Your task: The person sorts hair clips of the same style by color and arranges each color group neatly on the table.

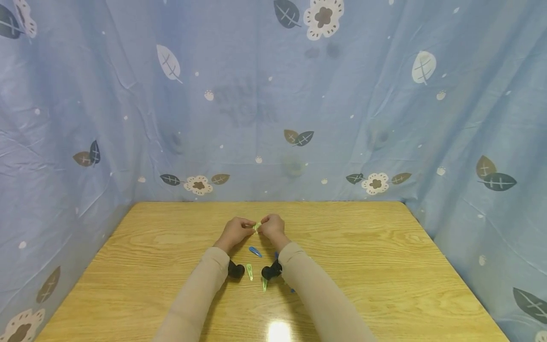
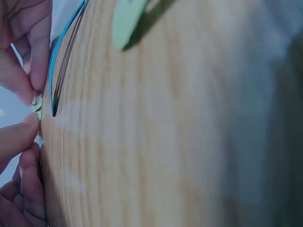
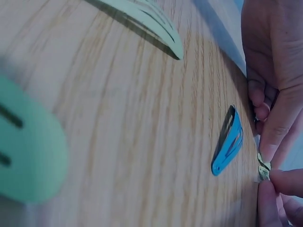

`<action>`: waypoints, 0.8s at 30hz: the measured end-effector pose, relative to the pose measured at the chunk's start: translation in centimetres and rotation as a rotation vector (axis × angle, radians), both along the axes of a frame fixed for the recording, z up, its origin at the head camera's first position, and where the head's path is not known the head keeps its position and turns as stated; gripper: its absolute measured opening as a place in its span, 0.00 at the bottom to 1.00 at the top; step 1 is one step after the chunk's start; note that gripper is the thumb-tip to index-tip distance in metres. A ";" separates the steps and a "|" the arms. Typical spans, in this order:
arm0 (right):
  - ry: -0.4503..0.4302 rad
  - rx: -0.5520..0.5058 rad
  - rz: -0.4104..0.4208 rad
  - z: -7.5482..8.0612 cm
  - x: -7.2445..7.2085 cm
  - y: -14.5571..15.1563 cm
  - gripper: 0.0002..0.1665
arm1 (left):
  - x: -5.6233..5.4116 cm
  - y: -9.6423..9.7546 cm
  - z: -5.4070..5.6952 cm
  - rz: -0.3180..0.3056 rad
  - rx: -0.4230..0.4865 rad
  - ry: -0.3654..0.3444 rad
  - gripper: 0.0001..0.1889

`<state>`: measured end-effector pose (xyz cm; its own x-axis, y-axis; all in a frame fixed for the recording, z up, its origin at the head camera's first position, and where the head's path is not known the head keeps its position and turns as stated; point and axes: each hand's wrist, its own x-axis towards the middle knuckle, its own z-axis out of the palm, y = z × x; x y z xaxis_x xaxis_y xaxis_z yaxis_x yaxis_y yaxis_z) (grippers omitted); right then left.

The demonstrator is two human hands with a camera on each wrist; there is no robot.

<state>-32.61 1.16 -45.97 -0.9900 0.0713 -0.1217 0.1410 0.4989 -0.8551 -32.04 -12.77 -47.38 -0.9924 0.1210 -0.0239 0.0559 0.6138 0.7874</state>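
Observation:
Both hands meet at a small pale green hair clip (image 1: pixel 257 227) near the far middle of the table. My left hand (image 1: pixel 235 231) pinches one side of it between thumb and fingertip, and my right hand (image 1: pixel 272 226) pinches the other. In the right wrist view the clip (image 3: pixel 263 168) peeks out between the fingertips, which hide most of it. A blue snap hair clip (image 1: pixel 255 251) lies on the wood just nearer than the hands. Closer in, between the forearms, rests a green hair clip (image 1: pixel 249 272), with another green clip (image 1: pixel 264 284) to its right.
The wooden table (image 1: pixel 367 266) reaches back to a blue patterned curtain (image 1: pixel 256 95). Dark wrist cameras (image 1: pixel 236 270) hang below both wrists, close over the clips. Bits of blue clip (image 1: pixel 292 290) show beside the right sleeve (image 1: pixel 316 285), which partly hides that area.

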 end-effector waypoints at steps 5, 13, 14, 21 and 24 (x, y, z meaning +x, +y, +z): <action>-0.018 -0.116 0.004 -0.4 0.0 0.5 0.11 | -0.1 -0.1 -0.1 -0.001 -0.013 0.012 0.13; -0.019 -0.231 0.065 0.8 0.4 2.8 0.17 | -0.6 -0.3 -0.4 -0.010 -0.047 0.047 0.13; -0.018 -0.238 0.077 1.1 0.5 3.1 0.18 | -0.5 -0.3 -0.3 -0.010 -0.049 0.045 0.13; 0.013 -0.318 0.156 1.9 2.0 5.9 0.21 | -0.5 -0.2 -0.1 -0.004 -0.056 0.031 0.14; 0.020 -0.351 0.183 2.1 2.7 7.2 0.21 | -0.5 -0.3 -0.1 -0.008 -0.057 0.025 0.14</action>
